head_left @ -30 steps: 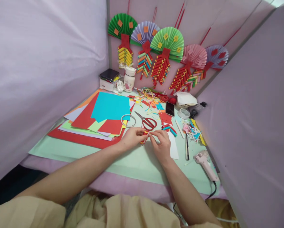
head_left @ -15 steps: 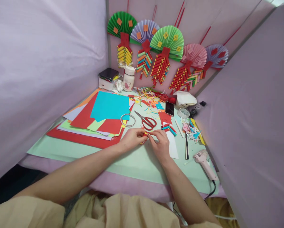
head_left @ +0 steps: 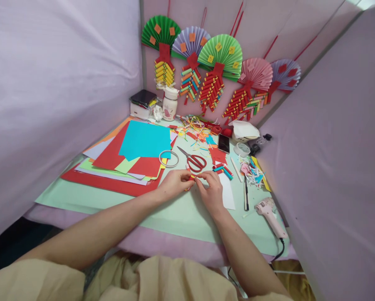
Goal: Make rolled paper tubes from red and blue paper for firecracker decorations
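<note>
Head view: from here I see the left hand (head_left: 174,183) and right hand (head_left: 211,193) meeting, thumbs and fingertips pinched closely on a small red-and-yellow paper piece (head_left: 192,177) above the table (head_left: 175,213). Just beyond it, at twelve o'clock, lie red-handled scissors (head_left: 196,163), handles nearest the fingers; a silver ring (head_left: 168,159) sits at ten, overlapping the paper stack (head_left: 127,163). Red and blue paper rolls (head_left: 227,172) rest near three, the phone (head_left: 224,143) at two, the glue gun (head_left: 271,215) well apart at four. Paper fans (head_left: 220,54) hang behind, from twelve to two.

The fingers cover most of the piece, so I can't make out its shape or its far end. The right hand hides part of a white sheet (head_left: 227,192). Compared with a second ago, the pinch is nearly unchanged, though less of the piece shows; scissors and ring haven't moved on the table.
</note>
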Motion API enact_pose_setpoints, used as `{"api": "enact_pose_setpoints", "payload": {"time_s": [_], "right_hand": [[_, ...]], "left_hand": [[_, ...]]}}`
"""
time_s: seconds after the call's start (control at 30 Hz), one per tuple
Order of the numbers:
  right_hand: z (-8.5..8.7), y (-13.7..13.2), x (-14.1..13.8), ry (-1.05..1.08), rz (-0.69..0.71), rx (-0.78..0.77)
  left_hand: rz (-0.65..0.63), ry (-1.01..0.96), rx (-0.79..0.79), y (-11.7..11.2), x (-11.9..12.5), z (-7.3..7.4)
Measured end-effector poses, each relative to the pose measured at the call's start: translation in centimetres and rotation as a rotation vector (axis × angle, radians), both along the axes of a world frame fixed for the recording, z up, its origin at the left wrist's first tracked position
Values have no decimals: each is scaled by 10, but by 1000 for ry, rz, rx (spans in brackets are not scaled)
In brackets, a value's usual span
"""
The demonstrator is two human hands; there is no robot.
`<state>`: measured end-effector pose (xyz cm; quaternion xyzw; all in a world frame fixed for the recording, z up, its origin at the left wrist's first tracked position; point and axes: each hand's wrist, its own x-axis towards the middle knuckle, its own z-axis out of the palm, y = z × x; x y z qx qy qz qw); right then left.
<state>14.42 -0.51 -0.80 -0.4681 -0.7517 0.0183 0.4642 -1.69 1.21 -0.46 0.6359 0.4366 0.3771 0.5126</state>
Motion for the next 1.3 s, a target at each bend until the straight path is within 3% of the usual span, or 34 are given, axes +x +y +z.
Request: {"api": "enact_pose_setpoints", "payload": {"time_s": [0.4,0.73,0.97,1.3], "right_hand": [[-1,0,-1,17,0,20],[-2,-1,0,20,17,-1],[-3,0,1,12,49,-99],[-3,1,0,15,48,-108]], "left_hand": [[13,-55,-125,1,2,6],[4,-25,-87,2,1,1],[14,8,-55,2,1,-4],[42,29,-32,1,0,1]]}}
